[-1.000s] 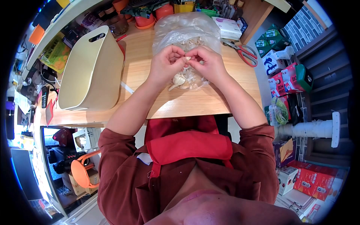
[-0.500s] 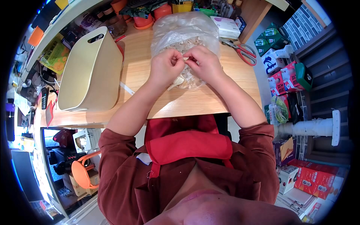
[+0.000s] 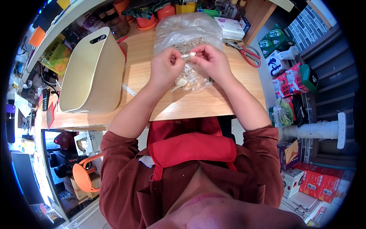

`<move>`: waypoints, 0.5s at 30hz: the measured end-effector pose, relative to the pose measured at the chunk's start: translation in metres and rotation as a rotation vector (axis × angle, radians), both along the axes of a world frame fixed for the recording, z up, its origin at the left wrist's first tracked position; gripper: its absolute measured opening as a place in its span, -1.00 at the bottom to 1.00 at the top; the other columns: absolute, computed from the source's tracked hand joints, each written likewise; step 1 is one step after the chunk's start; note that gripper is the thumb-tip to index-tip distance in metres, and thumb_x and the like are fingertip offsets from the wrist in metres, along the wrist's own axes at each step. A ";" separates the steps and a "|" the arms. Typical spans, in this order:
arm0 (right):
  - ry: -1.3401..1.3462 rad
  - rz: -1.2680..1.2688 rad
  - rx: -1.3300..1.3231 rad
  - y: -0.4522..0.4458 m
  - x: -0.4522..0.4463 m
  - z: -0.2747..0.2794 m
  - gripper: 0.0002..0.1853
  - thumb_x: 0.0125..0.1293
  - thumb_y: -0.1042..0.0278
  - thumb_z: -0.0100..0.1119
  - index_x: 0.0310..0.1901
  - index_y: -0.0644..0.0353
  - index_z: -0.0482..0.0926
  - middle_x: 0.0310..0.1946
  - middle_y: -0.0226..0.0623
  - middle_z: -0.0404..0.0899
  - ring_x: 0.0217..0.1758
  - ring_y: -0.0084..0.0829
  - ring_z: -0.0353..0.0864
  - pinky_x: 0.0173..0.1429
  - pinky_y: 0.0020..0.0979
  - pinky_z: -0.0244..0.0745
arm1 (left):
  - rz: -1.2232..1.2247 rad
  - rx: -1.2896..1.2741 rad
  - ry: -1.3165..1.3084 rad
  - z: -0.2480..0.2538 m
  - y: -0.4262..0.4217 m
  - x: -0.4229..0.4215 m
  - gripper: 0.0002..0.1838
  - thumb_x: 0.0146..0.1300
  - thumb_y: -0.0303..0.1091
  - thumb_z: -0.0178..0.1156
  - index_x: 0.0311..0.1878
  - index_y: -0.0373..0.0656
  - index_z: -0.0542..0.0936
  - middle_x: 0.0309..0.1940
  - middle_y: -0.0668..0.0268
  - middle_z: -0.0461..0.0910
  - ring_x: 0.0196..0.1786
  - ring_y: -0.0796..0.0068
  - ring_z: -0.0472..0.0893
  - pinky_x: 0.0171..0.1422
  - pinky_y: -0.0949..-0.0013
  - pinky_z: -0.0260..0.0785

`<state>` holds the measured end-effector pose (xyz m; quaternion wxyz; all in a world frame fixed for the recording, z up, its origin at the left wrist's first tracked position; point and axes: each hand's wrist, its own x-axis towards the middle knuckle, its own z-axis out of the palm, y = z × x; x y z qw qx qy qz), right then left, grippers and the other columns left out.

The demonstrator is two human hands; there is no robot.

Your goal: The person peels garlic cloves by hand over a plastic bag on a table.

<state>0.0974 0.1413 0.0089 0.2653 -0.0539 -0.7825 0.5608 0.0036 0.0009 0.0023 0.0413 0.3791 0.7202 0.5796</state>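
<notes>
Over a clear plastic bag (image 3: 187,28) strewn with garlic skins, my right hand (image 3: 209,62) pinches a small pale garlic clove (image 3: 192,54). My left hand (image 3: 166,65) is closed at its fingertips on a piece of whitish garlic skin (image 3: 185,57), which reaches across to the clove. A garlic bulb (image 3: 181,81) with its stem lies on the near part of the bag, just below the hands. More papery skins (image 3: 192,72) lie around it.
A cream bin (image 3: 89,76) stands on the wooden table (image 3: 183,107) at left. Red-handled scissors (image 3: 248,54) and a white box (image 3: 230,27) lie at right behind the bag. Red pots (image 3: 146,22) stand at the back. Packages fill the floor at right.
My hands have moved slightly apart, the right one a little up and to the right. The clove and the strip of skin between them now show more clearly.
</notes>
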 end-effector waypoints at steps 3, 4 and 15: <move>0.088 0.056 -0.164 0.004 0.000 0.003 -0.84 0.11 0.55 0.21 -0.23 0.25 0.54 -0.38 -0.43 0.56 -0.35 -0.68 0.52 -0.27 -0.63 0.45 | 0.007 0.033 -0.025 -0.006 0.001 -0.006 -0.95 0.10 -0.56 0.13 -0.38 -0.26 0.46 -0.54 0.44 0.48 -0.50 0.75 0.45 -0.44 0.64 0.31; 0.110 0.082 -0.174 0.006 0.000 0.003 -0.83 0.12 0.56 0.19 -0.21 0.26 0.54 -0.37 -0.43 0.56 -0.35 -0.68 0.52 -0.27 -0.63 0.45 | -0.004 0.045 -0.042 -0.008 0.002 -0.008 -0.95 0.11 -0.55 0.13 -0.37 -0.26 0.45 -0.53 0.42 0.49 -0.49 0.74 0.46 -0.43 0.64 0.33; 0.105 0.074 0.141 0.004 -0.003 -0.007 -0.76 0.11 0.56 0.18 -0.15 0.16 0.58 -0.30 -0.33 0.56 -0.31 -0.56 0.56 -0.24 -0.57 0.48 | -0.221 0.151 -0.263 -0.001 0.004 -0.001 -0.88 0.20 -0.50 0.11 -0.21 -0.30 0.47 -0.42 0.34 0.54 -0.39 0.64 0.54 -0.37 0.62 0.37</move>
